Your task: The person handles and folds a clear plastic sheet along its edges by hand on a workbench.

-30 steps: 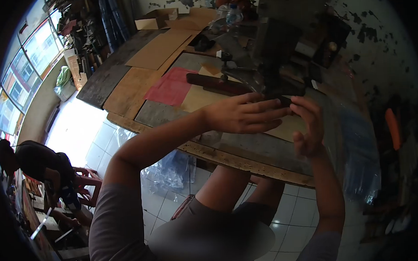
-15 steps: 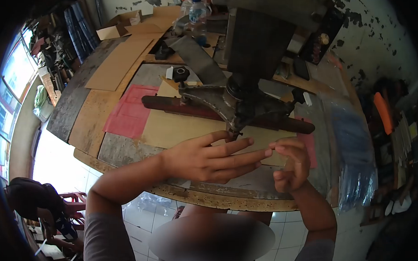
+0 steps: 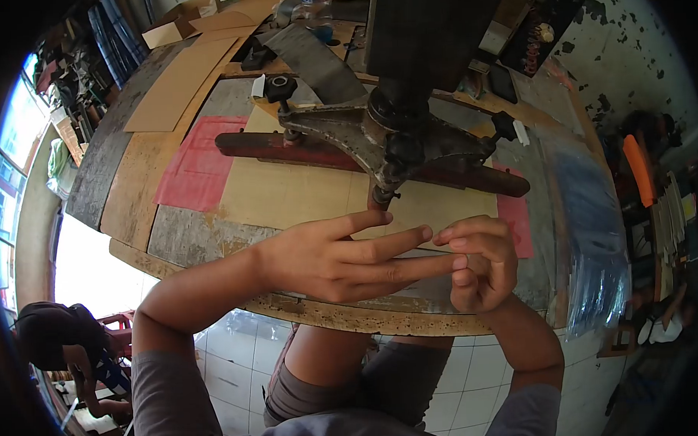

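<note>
My left hand (image 3: 335, 261) is stretched out over the table's front, fingers apart and pointing right, holding nothing. My right hand (image 3: 485, 263) is curled, its fingertips and thumb close together. One left fingertip overlaps the right thumb and fingers; anything tiny between them is hidden. Just beyond both hands stands a heavy metal press (image 3: 404, 131) with a dark column and spreading arms. Its long reddish bar (image 3: 324, 159) spans a yellowish sheet (image 3: 267, 194). A pink-red sheet (image 3: 197, 166) shows at the left, with another pink piece (image 3: 515, 227) at the right.
Clear plastic sheets (image 3: 592, 240) hang over the table's right side. Cardboard (image 3: 179, 85) lies at the left, beside an open box (image 3: 177, 24) farther back. A grey strip (image 3: 317, 61) sits behind the press. Another person (image 3: 65, 343) is at the lower left.
My left fingers have moved slightly right and now overlap the right hand more. The right hand's fingers have curled closer together. The view has tilted down, showing more of my legs.
</note>
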Available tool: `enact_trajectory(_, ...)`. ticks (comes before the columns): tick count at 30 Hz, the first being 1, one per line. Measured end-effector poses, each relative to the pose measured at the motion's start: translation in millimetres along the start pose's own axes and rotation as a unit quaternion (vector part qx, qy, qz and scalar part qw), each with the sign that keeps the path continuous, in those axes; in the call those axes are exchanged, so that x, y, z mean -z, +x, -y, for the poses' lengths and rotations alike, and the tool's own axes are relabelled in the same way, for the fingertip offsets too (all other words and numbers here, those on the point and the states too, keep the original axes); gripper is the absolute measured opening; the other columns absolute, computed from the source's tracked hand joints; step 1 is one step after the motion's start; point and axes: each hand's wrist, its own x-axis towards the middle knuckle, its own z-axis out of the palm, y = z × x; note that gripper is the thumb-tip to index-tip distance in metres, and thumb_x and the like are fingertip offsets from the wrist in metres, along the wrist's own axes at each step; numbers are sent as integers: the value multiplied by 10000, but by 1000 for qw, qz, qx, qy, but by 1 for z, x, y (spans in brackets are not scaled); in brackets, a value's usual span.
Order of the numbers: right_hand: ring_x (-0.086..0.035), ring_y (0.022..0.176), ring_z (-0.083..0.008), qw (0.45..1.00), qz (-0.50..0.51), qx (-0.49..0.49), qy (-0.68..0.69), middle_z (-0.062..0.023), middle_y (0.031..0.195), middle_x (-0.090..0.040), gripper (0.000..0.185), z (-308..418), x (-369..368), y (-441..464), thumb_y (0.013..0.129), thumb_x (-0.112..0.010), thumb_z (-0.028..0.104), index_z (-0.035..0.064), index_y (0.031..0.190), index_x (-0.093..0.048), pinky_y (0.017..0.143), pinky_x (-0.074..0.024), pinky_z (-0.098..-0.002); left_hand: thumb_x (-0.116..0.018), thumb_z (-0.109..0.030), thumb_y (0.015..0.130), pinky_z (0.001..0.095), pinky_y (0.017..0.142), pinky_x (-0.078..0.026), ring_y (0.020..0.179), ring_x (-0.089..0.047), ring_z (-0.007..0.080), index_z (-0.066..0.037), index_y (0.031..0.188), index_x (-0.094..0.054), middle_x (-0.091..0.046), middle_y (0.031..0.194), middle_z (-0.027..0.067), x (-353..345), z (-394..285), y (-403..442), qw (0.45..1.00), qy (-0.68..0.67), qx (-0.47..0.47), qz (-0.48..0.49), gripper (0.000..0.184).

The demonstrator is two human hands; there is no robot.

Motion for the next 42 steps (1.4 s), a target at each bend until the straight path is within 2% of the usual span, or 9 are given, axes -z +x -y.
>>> enact_trajectory(12, -693, 822, -228, 1000, 4, 1, -17, -126, 993, -684, 308, -1, -1, 0, 1017, -674, 292, 4, 1111, -615, 674, -560, -329, -687, -263, 889, 355, 950, -521, 1297, -570, 166, -195, 1149, -781, -609, 1448, -118, -2, 0, -2, 1000, -4, 14, -17, 286)
enact_trajectory(15, -691, 818, -228, 1000, 3, -4, -17, -124, 976, -686, 311, 0, -2, 0, 1020, -668, 299, 4, 1105, -616, 669, -560, -331, -690, -273, 909, 362, 1002, -535, 1364, -517, 187, -232, 1012, -772, -490, 1573, -56, -8, -2, -4, 999, -4, 21, -32, 137)
enact_trajectory(20, -688, 821, -239, 999, 2, -6, -33, -139, 975, -696, 313, -2, -1, -1, 1024, -661, 289, -10, 1113, -638, 676, -559, -337, -740, -251, 875, 349, 949, -534, 1331, -551, 194, -191, 1039, -772, -531, 1539, -48, -11, 0, -3, 997, -50, 42, -47, 178)
enact_trajectory(24, -687, 829, -249, 999, -5, -20, -40, -151, 990, -702, 269, 0, 0, -1, 1016, -658, 221, -20, 1134, -650, 688, -558, -339, -771, -240, 849, 345, 917, -523, 1297, -583, 205, -170, 1051, -774, -565, 1506, -36, -12, 0, -3, 993, -90, 59, -48, 214)
enact_trajectory(33, -686, 828, -244, 999, -7, -20, -44, -148, 1000, -706, 214, -1, 0, -2, 985, -671, 123, -17, 1145, -647, 688, -557, -327, -764, -234, 850, 362, 921, -520, 1284, -588, 212, -163, 1037, -770, -566, 1504, -23, -12, -1, 0, 992, -98, 63, -52, 200)
enact_trajectory(39, -686, 826, -241, 998, -9, -18, -52, -140, 1009, -710, 208, 0, -1, -2, 975, -684, 91, -11, 1152, -645, 687, -558, -325, -763, -233, 827, 376, 921, -513, 1264, -593, 234, -147, 1067, -764, -559, 1512, 4, -12, -2, -2, 989, -125, 64, -52, 255)
enact_trajectory(42, -684, 842, -239, 997, -3, -17, -69, -139, 1027, -707, 216, 0, 1, -1, 974, -691, 90, -7, 1160, -642, 698, -557, -324, -719, -332, 897, 377, 951, -516, 1232, -610, 246, -189, 1131, -777, -600, 1478, 26, -11, -1, -3, 987, -145, 63, -28, 280)
